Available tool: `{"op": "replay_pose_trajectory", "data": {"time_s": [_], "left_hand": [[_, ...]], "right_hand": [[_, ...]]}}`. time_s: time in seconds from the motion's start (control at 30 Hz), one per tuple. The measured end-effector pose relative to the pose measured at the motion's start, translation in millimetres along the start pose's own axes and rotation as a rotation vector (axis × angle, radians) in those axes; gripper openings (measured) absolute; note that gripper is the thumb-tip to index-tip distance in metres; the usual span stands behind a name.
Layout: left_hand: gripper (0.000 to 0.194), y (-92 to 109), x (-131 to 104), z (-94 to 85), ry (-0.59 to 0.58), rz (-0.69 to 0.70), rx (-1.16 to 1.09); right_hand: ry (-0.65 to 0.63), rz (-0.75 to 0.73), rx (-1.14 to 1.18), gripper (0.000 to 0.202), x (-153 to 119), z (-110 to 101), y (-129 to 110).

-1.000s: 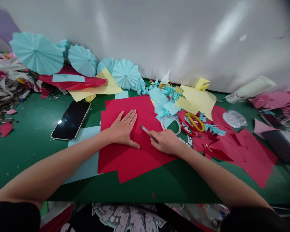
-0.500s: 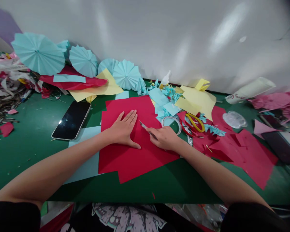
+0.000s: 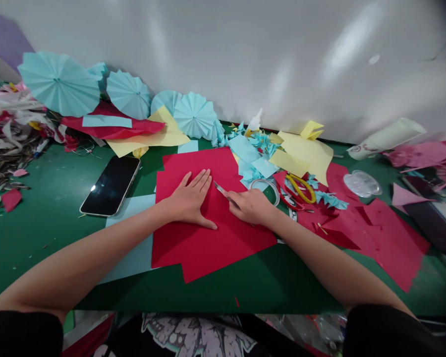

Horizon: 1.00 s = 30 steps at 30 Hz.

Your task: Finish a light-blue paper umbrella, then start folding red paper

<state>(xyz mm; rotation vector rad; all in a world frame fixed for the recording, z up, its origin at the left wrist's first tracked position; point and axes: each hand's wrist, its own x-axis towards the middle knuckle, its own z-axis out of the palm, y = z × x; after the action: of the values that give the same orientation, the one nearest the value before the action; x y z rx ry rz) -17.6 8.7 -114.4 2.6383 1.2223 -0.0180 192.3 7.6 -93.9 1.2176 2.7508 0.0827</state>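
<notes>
Red paper (image 3: 204,250) lies in front of me on the green table, its outline stepped at the corners. My left hand (image 3: 189,201) rests flat on it, fingers spread and thumb pointing right. In my right hand (image 3: 250,206) is a craft knife (image 3: 221,189), its blade pointing up and left over the paper. Whether the blade tip touches the paper I cannot tell. A light blue sheet (image 3: 134,253) sticks out from under the red paper at the left.
A phone (image 3: 110,186) lies to the left. Yellow-handled scissors (image 3: 301,188), a roll of tape (image 3: 265,191) and red scraps (image 3: 386,238) lie to the right. Pleated blue paper rosettes (image 3: 195,115) lean along the wall. A dark device (image 3: 433,225) is at the far right.
My right hand and the craft knife have shifted very slightly up and left over the red paper. My left hand stays in place.
</notes>
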Motion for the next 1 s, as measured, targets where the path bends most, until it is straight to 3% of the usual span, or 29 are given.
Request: {"op": "replay_pose_trajectory", "data": {"time_s": [0.47,1.0], "left_hand": [[0.127,-0.7,-0.3,0.9,0.013,0.004,0.001],[0.126,-0.8,0.1,2.6,0.015,0.008,0.023]], "right_hand": [[-0.094,0.063,-0.033,0.041,11.3,-9.7,-0.8],[-0.099,0.104,-0.030,0.043,25.6,-8.2,2.8]]}}
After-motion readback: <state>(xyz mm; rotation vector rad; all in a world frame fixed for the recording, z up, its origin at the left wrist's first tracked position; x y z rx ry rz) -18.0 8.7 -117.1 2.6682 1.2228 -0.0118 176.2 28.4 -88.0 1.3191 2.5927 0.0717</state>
